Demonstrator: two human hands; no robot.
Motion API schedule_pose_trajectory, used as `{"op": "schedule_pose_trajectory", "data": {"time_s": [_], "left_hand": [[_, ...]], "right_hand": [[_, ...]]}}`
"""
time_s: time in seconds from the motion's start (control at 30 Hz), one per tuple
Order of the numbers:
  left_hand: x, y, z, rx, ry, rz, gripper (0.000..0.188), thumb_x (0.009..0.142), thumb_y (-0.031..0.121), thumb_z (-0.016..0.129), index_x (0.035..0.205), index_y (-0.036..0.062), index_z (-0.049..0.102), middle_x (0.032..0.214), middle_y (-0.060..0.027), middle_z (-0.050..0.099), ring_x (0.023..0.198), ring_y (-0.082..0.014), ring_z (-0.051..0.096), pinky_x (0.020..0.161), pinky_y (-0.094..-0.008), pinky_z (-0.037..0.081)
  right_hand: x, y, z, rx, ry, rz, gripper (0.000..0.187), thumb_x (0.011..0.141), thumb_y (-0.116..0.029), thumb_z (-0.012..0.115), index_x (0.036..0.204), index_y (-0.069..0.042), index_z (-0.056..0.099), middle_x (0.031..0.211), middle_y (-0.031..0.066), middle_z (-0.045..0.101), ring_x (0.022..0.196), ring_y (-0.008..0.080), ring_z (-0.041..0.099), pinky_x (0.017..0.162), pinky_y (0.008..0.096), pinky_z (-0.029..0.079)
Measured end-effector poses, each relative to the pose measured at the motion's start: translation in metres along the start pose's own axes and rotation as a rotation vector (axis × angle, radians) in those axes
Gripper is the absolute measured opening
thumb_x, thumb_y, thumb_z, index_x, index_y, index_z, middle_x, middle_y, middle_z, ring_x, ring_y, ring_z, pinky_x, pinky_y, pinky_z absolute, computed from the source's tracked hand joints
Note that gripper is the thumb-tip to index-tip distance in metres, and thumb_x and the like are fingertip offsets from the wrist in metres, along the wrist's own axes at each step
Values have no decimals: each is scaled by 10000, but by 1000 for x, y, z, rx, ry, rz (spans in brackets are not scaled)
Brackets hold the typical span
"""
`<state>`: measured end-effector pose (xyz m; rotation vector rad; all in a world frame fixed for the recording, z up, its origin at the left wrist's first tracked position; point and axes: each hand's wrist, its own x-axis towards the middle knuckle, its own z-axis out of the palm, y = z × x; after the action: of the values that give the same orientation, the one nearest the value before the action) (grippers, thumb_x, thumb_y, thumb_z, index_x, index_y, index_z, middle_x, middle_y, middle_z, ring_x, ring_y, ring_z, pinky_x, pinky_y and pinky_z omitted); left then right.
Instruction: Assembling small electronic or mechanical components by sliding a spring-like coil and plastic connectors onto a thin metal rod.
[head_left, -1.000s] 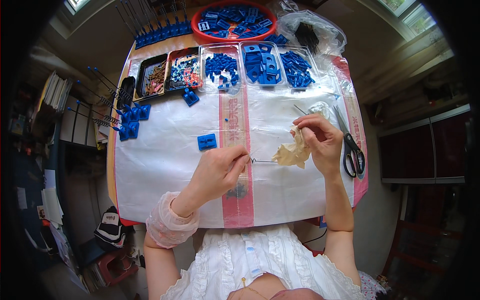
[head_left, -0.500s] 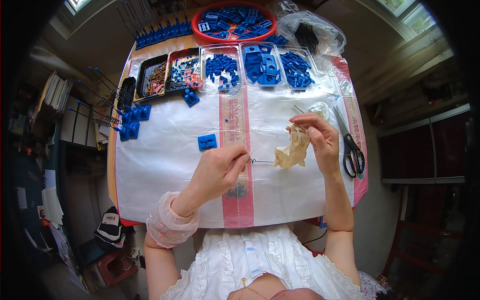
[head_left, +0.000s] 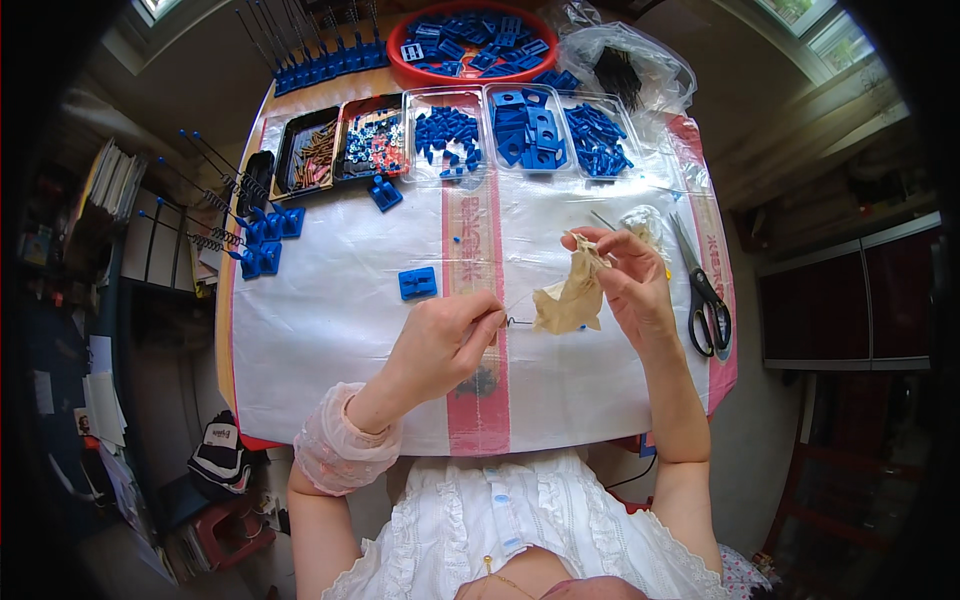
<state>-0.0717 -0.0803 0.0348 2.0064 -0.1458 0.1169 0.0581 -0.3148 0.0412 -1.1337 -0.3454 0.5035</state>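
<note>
- Crumpled tan cloth (head_left: 568, 300) has shifted slightly left since the earlier frame, along with the right hand (head_left: 632, 280).
- Left hand (head_left: 445, 335), near the centre of the frame: fingers together, clamped on a thin dark wire (head_left: 521, 322) (its right stretch disappears at the cloth).
- Right hand, right of centre: fingers clamped on the cloth's upper part.
- Blue plastic piece (head_left: 417, 283), left of centre, lies on the surface (head_left: 330, 350).
- Black-handled scissors (head_left: 706, 291) rest at the right.
</note>
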Motion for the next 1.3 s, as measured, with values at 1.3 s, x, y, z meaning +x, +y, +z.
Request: {"op": "schedule_pose_trajectory", "data": {"time_s": [1.3], "left_hand": [[1, 5, -1, 241, 23, 136, 47, 926, 47, 674, 939, 3, 663, 784, -153, 671, 687, -330, 660, 618, -393, 498]], "right_hand": [[-16, 8, 15, -824, -17, -556, 221, 765, 84, 758, 913, -35, 643, 894, 90, 746, 812, 173, 734, 742, 287, 564]]}}
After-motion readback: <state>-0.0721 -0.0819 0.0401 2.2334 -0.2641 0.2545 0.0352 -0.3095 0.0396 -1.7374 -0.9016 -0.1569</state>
